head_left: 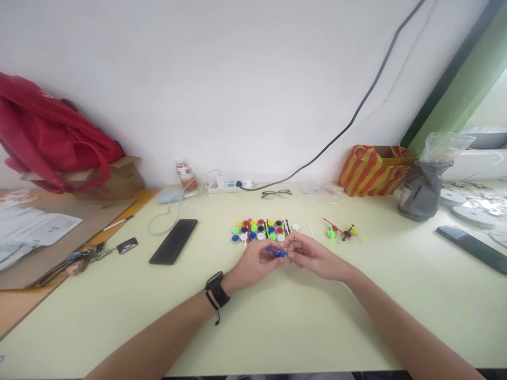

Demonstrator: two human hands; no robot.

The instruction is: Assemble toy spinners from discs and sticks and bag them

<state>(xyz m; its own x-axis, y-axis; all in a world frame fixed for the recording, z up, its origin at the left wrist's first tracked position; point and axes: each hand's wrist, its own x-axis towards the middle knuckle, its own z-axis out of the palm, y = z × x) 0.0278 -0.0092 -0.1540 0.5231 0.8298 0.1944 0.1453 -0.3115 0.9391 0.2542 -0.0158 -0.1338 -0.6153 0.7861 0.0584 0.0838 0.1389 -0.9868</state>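
A small blue plastic piece with a thin stick-like arm [275, 251] is held up between both hands, just above the table. My left hand [253, 262] curls around its left side, thumb and fingers closed on it. My right hand [311, 255] pinches the piece at its right end; the fingertips hide part of it. Right behind the hands lie rows of small round discs [236, 238] in several colours, with thin coloured sticks [249, 228] among them. To the right are a few disc-and-stick pieces [331, 232] in green, red, black and yellow.
A black phone [173, 241] lies left of the hands. Glasses [276, 194], a power strip [229, 184] and a bottle [186, 175] line the wall side. A striped bag [374, 171], a grey bag [420, 190] and a dark case [473, 248] are at right.
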